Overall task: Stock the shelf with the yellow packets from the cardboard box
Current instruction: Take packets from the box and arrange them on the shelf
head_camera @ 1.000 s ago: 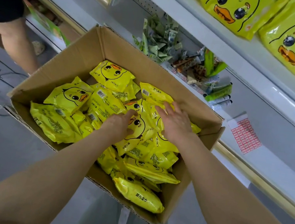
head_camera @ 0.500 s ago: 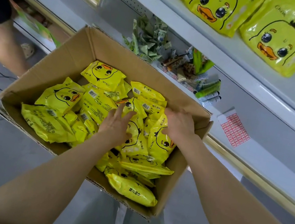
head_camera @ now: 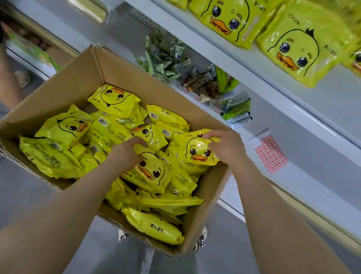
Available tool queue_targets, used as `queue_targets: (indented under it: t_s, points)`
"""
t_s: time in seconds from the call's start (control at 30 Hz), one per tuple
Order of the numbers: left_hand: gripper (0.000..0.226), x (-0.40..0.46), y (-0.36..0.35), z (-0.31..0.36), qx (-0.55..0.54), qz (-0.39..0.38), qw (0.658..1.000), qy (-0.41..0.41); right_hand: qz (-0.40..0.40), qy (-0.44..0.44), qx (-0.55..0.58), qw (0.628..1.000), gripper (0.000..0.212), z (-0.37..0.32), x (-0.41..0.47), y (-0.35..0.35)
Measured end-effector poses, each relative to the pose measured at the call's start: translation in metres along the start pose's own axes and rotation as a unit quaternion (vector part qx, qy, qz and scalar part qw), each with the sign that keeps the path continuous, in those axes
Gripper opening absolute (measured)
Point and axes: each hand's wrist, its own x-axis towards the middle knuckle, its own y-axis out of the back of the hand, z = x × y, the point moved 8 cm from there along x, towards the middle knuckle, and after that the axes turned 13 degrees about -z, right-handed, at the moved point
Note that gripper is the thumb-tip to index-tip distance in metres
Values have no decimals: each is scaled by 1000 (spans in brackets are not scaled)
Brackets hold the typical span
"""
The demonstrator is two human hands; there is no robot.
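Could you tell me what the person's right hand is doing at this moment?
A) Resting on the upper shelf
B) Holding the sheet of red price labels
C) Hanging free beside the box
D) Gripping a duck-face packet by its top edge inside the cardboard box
D: the right hand curls over the top edge of a yellow duck-face packet inside the cardboard box, near its right wall.

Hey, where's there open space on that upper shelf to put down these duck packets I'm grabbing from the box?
Bare white board shows on the upper shelf in front of the standing duck packets, along its front edge. Lower shelf: free right of the red label sheet; crowded left, around the green sachets and tubes.
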Motion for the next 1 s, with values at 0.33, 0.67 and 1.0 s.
queue_targets:
  t_s: [0.33, 0.67, 1.0]
  points:
    - [29, -33, -7, 5, -72, -33, 995, -59, -7, 19, 24, 1000, 31, 4, -34, -32]
    - [35, -70, 30, 66, -127, 48, 977, -163, 126, 118, 170, 970, 33, 17, -85, 37]
    - [40, -111, 64, 176, -174, 77, 931, -313, 225, 227, 312, 895, 43, 42, -140, 149]
